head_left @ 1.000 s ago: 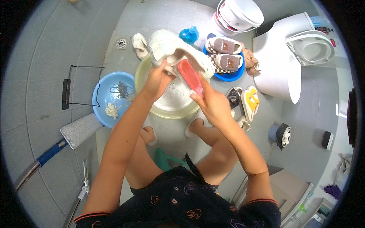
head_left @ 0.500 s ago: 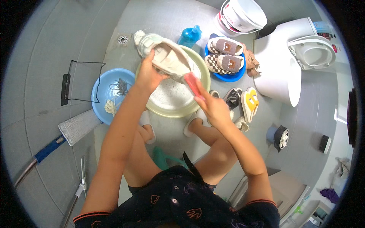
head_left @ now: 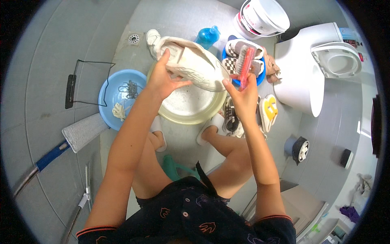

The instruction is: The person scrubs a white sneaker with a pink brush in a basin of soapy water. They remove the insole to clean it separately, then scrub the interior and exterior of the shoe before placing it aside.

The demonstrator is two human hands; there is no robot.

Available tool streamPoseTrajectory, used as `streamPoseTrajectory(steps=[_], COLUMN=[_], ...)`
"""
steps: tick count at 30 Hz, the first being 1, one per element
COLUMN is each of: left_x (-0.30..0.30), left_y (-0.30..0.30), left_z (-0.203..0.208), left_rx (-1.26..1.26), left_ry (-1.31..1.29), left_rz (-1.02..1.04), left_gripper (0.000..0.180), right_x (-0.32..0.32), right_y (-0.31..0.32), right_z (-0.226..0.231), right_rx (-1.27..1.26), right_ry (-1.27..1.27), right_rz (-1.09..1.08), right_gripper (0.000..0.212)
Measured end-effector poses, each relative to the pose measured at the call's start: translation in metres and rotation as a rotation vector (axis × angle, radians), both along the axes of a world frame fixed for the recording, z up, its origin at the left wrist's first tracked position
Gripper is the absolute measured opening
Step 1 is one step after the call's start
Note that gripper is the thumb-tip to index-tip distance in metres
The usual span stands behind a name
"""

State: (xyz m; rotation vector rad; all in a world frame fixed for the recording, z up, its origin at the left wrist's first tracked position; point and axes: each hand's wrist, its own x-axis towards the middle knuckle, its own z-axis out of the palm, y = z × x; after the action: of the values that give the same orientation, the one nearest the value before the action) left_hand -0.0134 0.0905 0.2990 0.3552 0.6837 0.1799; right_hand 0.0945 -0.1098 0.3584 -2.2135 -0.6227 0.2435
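Note:
My left hand (head_left: 163,79) grips a white sneaker (head_left: 195,64) and holds it tilted over a pale yellow basin (head_left: 191,116) with soapy water. My right hand (head_left: 243,94) holds a red scrubbing brush (head_left: 246,65) upright, just right of the sneaker's toe and apart from it. A second white sneaker (head_left: 153,40) lies on the floor behind the basin.
A blue basin (head_left: 109,91) with shoelaces sits at left, a blue dish (head_left: 226,53) with checkered shoes behind right. A blue bottle (head_left: 207,36), white bucket (head_left: 264,17), toilet (head_left: 317,65), mop head (head_left: 83,131), wire rack (head_left: 77,85) and more shoes (head_left: 268,112) surround me.
The brush has lifted off the sneaker and moved right and up. My left hand has turned the sneaker and shifted it slightly right over the basin.

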Motion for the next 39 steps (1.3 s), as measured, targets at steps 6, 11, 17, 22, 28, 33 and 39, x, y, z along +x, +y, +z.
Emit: streamPoseTrajectory(steps=[6, 11, 17, 22, 28, 33, 39], left_x=[-0.003, -0.001, 0.007, 0.009, 0.016, 0.017, 0.012], left_y=[-0.006, 0.000, -0.022, -0.031, -0.022, -0.021, -0.023], left_z=[-0.002, -0.009, 0.026, -0.017, -0.030, -0.026, -0.007], left_rx=[0.210, 0.429, 1.696, 1.715, 1.530, 0.929, 0.234], left_ry=[0.048, 0.084, 0.163, 0.223, 0.236, -0.049, 0.018], left_rz=[-0.145, -0.182, 0.511, -0.239, -0.660, -0.644, -0.652], left_gripper=[0.062, 0.059, 0.038, 0.028, 0.045, 0.042, 0.040], right_x=[0.010, 0.030, 0.022, 0.019, 0.015, 0.023, 0.024], right_y=[0.038, 0.052, 0.046, 0.047, 0.051, 0.058, 0.063], right_z=[-0.011, -0.030, -0.041, -0.045, -0.038, -0.036, -0.041], right_rx=[-0.066, -0.058, -0.024, -0.030, -0.042, -0.101, -0.103], right_ry=[-0.229, -0.100, -0.092, -0.166, -0.167, -0.072, 0.027], right_rz=[0.140, 0.149, 0.084, 0.150, 0.254, 0.338, 0.391], right_gripper=[0.055, 0.044, 0.042, 0.042, 0.043, 0.044, 0.044])
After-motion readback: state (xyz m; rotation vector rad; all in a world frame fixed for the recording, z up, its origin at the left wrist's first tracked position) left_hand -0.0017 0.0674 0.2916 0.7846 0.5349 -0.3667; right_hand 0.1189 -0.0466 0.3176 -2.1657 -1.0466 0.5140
